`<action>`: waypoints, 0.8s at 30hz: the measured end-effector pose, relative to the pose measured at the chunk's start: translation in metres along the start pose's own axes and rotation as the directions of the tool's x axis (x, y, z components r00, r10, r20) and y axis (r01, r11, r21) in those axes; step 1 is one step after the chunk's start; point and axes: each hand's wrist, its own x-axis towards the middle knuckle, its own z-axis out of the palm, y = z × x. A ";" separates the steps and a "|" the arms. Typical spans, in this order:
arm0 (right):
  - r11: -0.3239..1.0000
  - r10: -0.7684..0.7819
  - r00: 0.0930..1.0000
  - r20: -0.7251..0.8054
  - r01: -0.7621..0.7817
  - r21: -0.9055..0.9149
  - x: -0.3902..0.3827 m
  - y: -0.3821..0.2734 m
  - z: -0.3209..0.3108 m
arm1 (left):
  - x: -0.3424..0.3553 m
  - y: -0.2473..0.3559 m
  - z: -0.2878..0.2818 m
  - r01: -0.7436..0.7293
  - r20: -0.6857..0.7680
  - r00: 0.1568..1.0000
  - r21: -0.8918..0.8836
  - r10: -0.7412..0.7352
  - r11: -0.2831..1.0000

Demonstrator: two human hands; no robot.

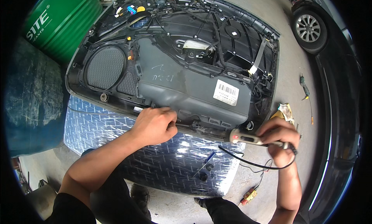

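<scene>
A black car door trim panel (186, 82), its inner side up, lies in front of me. My left hand (155, 124) is curled at its near edge, below a dark grey moulded cover (170, 84). Its fingers are closed, and what they pinch, if anything, is hidden. My right hand (279, 140) grips a beige handheld tool (245, 138) with a small red light and a black cable (255, 165). The tool's head points left, at the panel's near right corner.
Beneath the panel is a patterned, plastic-wrapped pad (162, 162) bearing a blue-handled screwdriver (209, 158). A yellow-red device (248, 195) and a green-handled tool (303, 84) lie on the floor. A green drum (66, 26) and blue barrel (33, 96) stand left, a dark car (333, 107) right.
</scene>
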 end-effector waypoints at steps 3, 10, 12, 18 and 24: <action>0.999 0.032 0.979 -0.201 -0.037 -0.019 -0.014 -0.004 -0.020 | 0.001 -0.001 0.001 -0.015 -0.010 1.000 -0.012 0.015 1.000; 0.932 0.362 0.551 -0.752 -0.229 0.280 -0.068 -0.004 -0.063 | 0.000 0.000 0.003 -0.051 -0.061 0.997 -0.060 0.048 0.997; 0.927 0.344 0.639 -0.688 -0.115 0.357 -0.065 -0.017 -0.067 | -0.004 0.000 0.003 -0.041 -0.072 0.997 -0.055 0.037 0.998; 0.908 0.286 0.828 -0.483 -0.074 0.411 -0.081 -0.021 -0.074 | -0.011 0.024 0.002 -0.149 -0.142 0.981 -0.131 0.130 0.980; 0.833 0.229 0.924 -0.307 -0.022 0.554 -0.079 -0.027 -0.068 | -0.020 0.045 0.017 -0.221 -0.078 0.975 -0.215 0.209 0.951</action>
